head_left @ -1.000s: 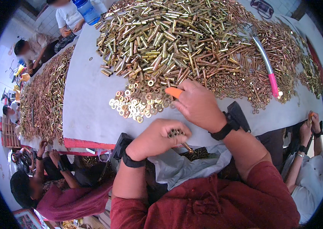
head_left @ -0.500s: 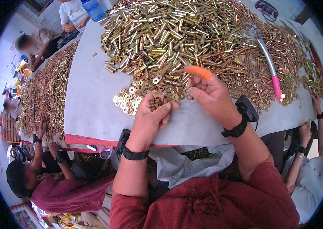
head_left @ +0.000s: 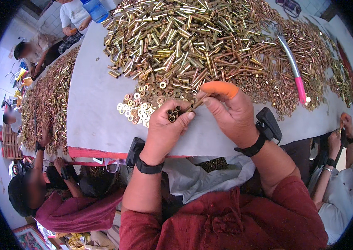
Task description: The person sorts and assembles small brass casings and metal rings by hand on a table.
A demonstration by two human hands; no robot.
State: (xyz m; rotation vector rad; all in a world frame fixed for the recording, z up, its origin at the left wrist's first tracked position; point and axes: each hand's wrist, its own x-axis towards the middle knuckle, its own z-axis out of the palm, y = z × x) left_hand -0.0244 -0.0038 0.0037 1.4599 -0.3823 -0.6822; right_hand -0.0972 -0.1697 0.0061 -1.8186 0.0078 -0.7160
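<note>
My left hand (head_left: 164, 132) is closed around a small bundle of metal tubes (head_left: 173, 114), their round open ends facing up. Between thumb and index finger, my right hand (head_left: 231, 111) pinches a slim brass-coloured metal tube (head_left: 199, 102). Its lower end meets the fingertips of my left hand, beside the bundle. An orange finger cot (head_left: 220, 88) covers the right index finger. Flat ring washers (head_left: 137, 105) lie loose just beyond and to the left of my left hand. A large heap of metal tubes (head_left: 172, 39) spreads across the table behind both hands.
A curved metal tool with a pink handle (head_left: 300, 89) lies on the heap at right, near many small nuts (head_left: 276, 98). The grey table covering (head_left: 89, 100) has a red front edge. A pale sack (head_left: 209, 179) hangs below. Other people sit at left and right.
My right hand has brought a tube from the washers' edge to the left hand's bundle. The left hand has tilted, so the tube ends show more. The view has shifted slightly.
</note>
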